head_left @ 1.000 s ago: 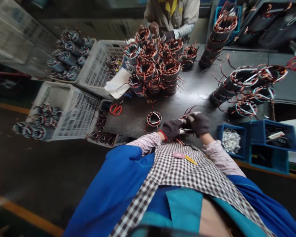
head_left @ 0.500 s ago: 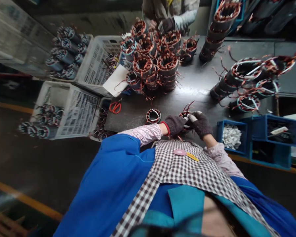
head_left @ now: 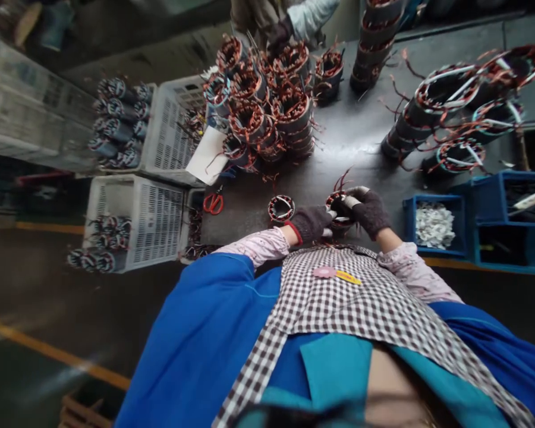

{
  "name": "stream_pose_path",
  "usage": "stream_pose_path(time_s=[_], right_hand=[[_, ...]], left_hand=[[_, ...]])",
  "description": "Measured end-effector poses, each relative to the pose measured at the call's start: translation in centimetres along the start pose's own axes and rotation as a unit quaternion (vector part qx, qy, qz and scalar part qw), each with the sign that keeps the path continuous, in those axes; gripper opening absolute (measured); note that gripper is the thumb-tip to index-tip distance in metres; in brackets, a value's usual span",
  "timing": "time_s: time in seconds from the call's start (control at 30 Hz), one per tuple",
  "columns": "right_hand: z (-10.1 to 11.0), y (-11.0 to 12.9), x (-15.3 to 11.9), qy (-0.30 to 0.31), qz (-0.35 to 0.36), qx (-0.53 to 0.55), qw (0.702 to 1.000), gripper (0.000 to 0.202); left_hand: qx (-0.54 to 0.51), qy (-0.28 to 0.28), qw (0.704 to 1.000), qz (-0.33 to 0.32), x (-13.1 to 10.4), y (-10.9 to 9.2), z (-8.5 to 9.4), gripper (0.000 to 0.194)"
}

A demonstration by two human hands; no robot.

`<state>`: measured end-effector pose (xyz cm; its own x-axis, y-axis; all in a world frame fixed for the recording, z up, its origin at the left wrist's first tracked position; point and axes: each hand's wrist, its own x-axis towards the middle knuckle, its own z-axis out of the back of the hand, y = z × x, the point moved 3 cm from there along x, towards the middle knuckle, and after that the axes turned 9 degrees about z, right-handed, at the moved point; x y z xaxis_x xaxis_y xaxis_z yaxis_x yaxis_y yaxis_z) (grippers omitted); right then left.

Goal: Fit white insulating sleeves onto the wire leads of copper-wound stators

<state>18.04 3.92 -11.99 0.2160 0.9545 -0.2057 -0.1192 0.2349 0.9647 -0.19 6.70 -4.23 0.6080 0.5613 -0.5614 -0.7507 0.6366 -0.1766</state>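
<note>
Close to the front of my apron, a small motor stator (head_left: 337, 201) with copper windings stands on the dark table, its reddish lead wires sticking up at the far side. My left hand (head_left: 312, 223), in a dark knitted glove, grips its near left side. From the right, my gloved right hand (head_left: 369, 212) has its pale-tipped fingers curled over the rim and windings. Both hands hide part of the stator. Just left of them sits a second small stator (head_left: 281, 209), untouched. Red-handled scissors (head_left: 213, 203) lie farther left.
Stacked stators (head_left: 291, 116) crowd the table's far side, with more stacks (head_left: 446, 89) at right. A blue bin (head_left: 457, 221) holds white pieces. White crates (head_left: 158, 223) with stators line the left. Across the table is a co-worker's gloved hand (head_left: 280, 34). A white paper (head_left: 207, 156) leans by the stacks.
The camera view has shifted and turned slightly. My right hand's fingers have moved a little on the stator's rim, and more of its opening shows. My left hand keeps its grip.
</note>
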Motion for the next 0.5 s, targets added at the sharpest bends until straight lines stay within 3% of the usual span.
stream_pose_path(time_s=[0.1,0.17,0.33,0.43,0.5], right_hand=[[0.1,-0.4,0.1,-0.019,0.007,0.051,0.998,0.058],[0.2,-0.6,0.1,-0.024,0.008,0.053,0.998,0.066],[0.2,-0.2,-0.3,0.013,0.056,-0.058,0.997,0.027],[-0.1,0.3,-0.6,0.021,0.056,-0.148,0.987,0.030],[-0.3,0.6,-0.6,0.024,0.046,-0.172,0.984,0.030]], left_hand=[[0.020,0.002,1.000,0.016,0.7,-1.0,0.3,0.041],[0.026,0.009,1.000,0.013,1.2,-1.4,0.7,0.044],[0.000,0.031,0.999,0.030,2.1,-1.4,2.0,0.036],[-0.131,0.084,0.987,0.037,1.4,-1.1,2.5,0.029],[-0.272,0.117,0.955,0.023,0.4,-0.6,2.4,0.033]])
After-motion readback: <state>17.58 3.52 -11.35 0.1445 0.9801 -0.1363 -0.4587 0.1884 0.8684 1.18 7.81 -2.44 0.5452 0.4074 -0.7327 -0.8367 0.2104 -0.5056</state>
